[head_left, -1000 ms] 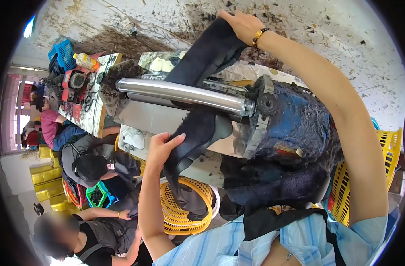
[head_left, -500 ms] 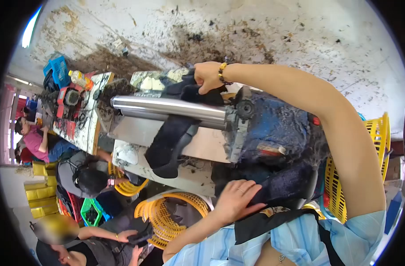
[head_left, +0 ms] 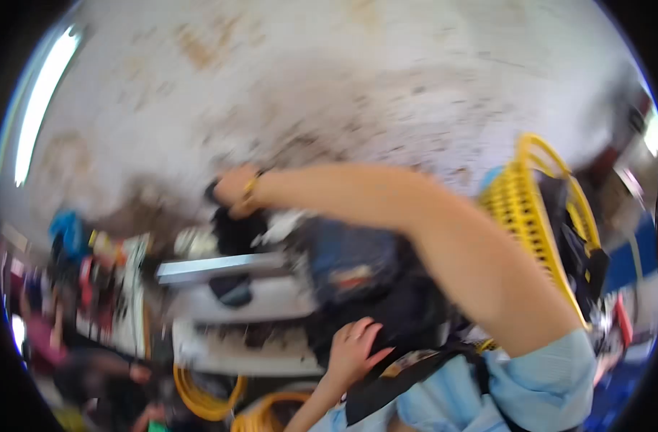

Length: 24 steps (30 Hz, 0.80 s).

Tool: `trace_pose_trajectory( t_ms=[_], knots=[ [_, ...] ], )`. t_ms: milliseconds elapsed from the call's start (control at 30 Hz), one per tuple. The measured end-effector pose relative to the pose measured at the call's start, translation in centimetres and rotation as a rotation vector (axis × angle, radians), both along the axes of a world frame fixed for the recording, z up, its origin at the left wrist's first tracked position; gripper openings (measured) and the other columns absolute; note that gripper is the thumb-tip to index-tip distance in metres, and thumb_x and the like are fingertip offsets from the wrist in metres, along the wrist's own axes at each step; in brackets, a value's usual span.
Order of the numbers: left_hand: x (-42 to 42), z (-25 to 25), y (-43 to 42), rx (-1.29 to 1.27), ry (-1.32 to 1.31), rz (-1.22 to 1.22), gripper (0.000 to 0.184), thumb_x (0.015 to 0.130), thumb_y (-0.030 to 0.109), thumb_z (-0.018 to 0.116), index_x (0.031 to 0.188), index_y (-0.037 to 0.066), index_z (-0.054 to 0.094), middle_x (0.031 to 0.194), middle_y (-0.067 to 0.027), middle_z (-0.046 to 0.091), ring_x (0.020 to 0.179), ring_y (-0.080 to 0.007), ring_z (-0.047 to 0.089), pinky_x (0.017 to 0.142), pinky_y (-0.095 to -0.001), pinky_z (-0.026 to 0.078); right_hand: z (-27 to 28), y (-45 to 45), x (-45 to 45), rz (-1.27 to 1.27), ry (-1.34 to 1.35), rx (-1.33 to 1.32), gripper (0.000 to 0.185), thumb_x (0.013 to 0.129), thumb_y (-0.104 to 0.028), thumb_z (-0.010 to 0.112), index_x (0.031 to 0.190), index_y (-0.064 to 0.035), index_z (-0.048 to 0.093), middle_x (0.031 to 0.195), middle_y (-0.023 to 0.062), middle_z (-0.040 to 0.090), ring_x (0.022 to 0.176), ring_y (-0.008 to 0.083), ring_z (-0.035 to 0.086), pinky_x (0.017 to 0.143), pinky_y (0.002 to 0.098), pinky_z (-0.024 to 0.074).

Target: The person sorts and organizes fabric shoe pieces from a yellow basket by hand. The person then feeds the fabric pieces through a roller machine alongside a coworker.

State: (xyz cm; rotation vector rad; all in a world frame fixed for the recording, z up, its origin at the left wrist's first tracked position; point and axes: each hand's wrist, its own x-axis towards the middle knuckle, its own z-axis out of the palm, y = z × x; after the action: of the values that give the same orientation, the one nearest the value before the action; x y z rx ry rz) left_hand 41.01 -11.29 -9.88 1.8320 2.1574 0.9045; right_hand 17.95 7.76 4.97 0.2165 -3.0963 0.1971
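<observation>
High on the left, my right hand (head_left: 237, 191), smeared by motion, is closed on the upper end of a black fuzzy piece of material (head_left: 239, 232). The piece hangs behind a shiny metal roller (head_left: 210, 268), and its other end shows below the roller. My left hand (head_left: 353, 349) has its fingers apart and holds nothing. It lies at the near edge of a heap of dark material (head_left: 386, 309), though contact is hard to make out. Next to the roller stands a dusty blue machine housing (head_left: 354, 252).
A yellow basket (head_left: 520, 209) with dark pieces stands right of my right arm. Another yellow basket (head_left: 210, 399) is below the pale machine table (head_left: 271, 360). A blurred co-worker (head_left: 91, 371) sits at lower left. A stained wall (head_left: 343, 93) rises behind.
My view has swung up and right. My right hand has pulled the black piece up toward the wall, so less of it hangs below the roller. My left hand stays by the dark heap.
</observation>
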Motion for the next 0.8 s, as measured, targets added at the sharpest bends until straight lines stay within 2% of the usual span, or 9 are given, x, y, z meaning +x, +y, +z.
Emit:
trace_pose_trajectory(
  t_ms=[133, 333, 400, 433, 467, 533, 633, 733, 800],
  knots=[
    [0.3, -0.8, 1.4, 0.020, -0.090, 0.086, 0.082, 0.056, 0.045, 0.080, 0.118, 0.002, 0.047, 0.107, -0.0187, 0.053, 0.100, -0.0378, 0.048, 0.086, -0.0434, 0.041, -1.2, 2.7, -1.4, -0.086, 0.066, -0.133, 0.026, 0.060, -0.016, 0.064, 0.083, -0.0052, 0.068, 0.102, 0.0167, 0.060, 0.093, 0.0324, 0.059, 0.078, 0.0388, 0.0499],
    [0.3, -1.5, 1.5, -0.052, -0.126, 0.093, 0.087, 0.053, 0.040, 0.084, 0.118, -0.002, 0.045, 0.107, -0.0203, 0.050, 0.100, -0.0374, 0.047, 0.085, -0.0442, 0.041, -1.0, 7.1, 1.0, -0.277, 0.020, -0.280, 0.041, 0.065, -0.027, 0.069, 0.097, -0.0012, 0.064, 0.111, 0.0205, 0.053, 0.100, 0.0355, 0.054, 0.079, 0.0407, 0.0483],
    [0.2, -1.5, 1.5, -0.040, -0.112, 0.087, 0.087, 0.052, 0.039, 0.084, 0.118, -0.002, 0.046, 0.108, -0.0202, 0.049, 0.101, -0.0370, 0.047, 0.085, -0.0440, 0.040, -1.5, 9.3, 1.8, -0.310, 0.190, -0.326, 0.042, 0.060, -0.026, 0.069, 0.094, -0.0012, 0.064, 0.099, 0.0224, 0.058, 0.093, 0.0358, 0.058, 0.076, 0.0412, 0.0493],
    [0.3, -1.6, 1.4, -0.024, -0.106, 0.092, 0.087, 0.051, 0.038, 0.085, 0.118, -0.002, 0.046, 0.110, -0.0202, 0.048, 0.101, -0.0366, 0.047, 0.085, -0.0438, 0.040, -1.0, 10.7, 2.9, -0.310, 0.301, -0.417, 0.034, 0.056, -0.023, 0.066, 0.082, -0.0003, 0.064, 0.082, 0.0235, 0.061, 0.080, 0.0357, 0.061, 0.070, 0.0411, 0.0506],
    [0.4, -1.5, 1.4, -0.027, -0.107, 0.092, 0.087, 0.051, 0.038, 0.085, 0.118, -0.002, 0.046, 0.110, -0.0202, 0.048, 0.101, -0.0366, 0.047, 0.085, -0.0438, 0.040, -2.1, 13.5, 1.4, -0.387, 0.611, -0.469, 0.027, 0.057, -0.024, 0.062, 0.070, -0.0005, 0.064, 0.073, 0.0225, 0.061, 0.070, 0.0356, 0.061, 0.065, 0.0410, 0.0511],
    [0.7, -1.3, 1.6, -0.025, -0.116, 0.120, 0.086, 0.051, 0.037, 0.085, 0.117, -0.002, 0.046, 0.107, -0.0196, 0.050, 0.101, -0.0361, 0.047, 0.086, -0.0427, 0.041, 3.9, 19.6, 6.1, -0.515, 0.534, -0.355, 0.035, 0.061, -0.035, 0.060, 0.071, -0.0025, 0.067, 0.076, 0.0211, 0.063, 0.074, 0.0332, 0.062, 0.067, 0.0415, 0.0504],
    [0.8, -0.1, 2.1, -0.052, -0.141, 0.106, 0.084, 0.051, 0.037, 0.085, 0.116, -0.001, 0.047, 0.103, -0.0187, 0.053, 0.098, -0.0358, 0.050, 0.085, -0.0417, 0.041, 13.5, 26.9, 19.0, -0.502, 0.597, -0.156, 0.042, 0.069, -0.042, 0.064, 0.092, -0.0071, 0.069, 0.086, 0.0135, 0.066, 0.083, 0.0256, 0.063, 0.075, 0.0376, 0.0488],
    [0.4, 0.3, 2.2, -0.050, -0.247, 0.107, 0.070, 0.059, 0.042, 0.079, 0.110, 0.001, 0.053, 0.100, -0.0167, 0.058, 0.091, -0.0345, 0.054, 0.079, -0.0415, 0.044, 20.8, 26.7, 34.0, -0.637, 0.673, 0.285, 0.041, 0.069, -0.028, 0.069, 0.101, -0.0027, 0.063, 0.090, 0.0126, 0.065, 0.077, 0.0214, 0.061, 0.069, 0.0323, 0.0501],
    [0.1, 0.6, 2.7, -0.034, -0.254, 0.065, 0.064, 0.058, 0.037, 0.081, 0.104, 0.001, 0.054, 0.094, -0.0166, 0.059, 0.088, -0.0352, 0.055, 0.078, -0.0402, 0.045, 20.4, 29.0, 43.1, -0.574, 0.629, 0.367, 0.039, 0.074, -0.017, 0.067, 0.109, -0.0012, 0.058, 0.103, 0.0146, 0.060, 0.087, 0.0209, 0.060, 0.075, 0.0337, 0.0495]
  ],
)
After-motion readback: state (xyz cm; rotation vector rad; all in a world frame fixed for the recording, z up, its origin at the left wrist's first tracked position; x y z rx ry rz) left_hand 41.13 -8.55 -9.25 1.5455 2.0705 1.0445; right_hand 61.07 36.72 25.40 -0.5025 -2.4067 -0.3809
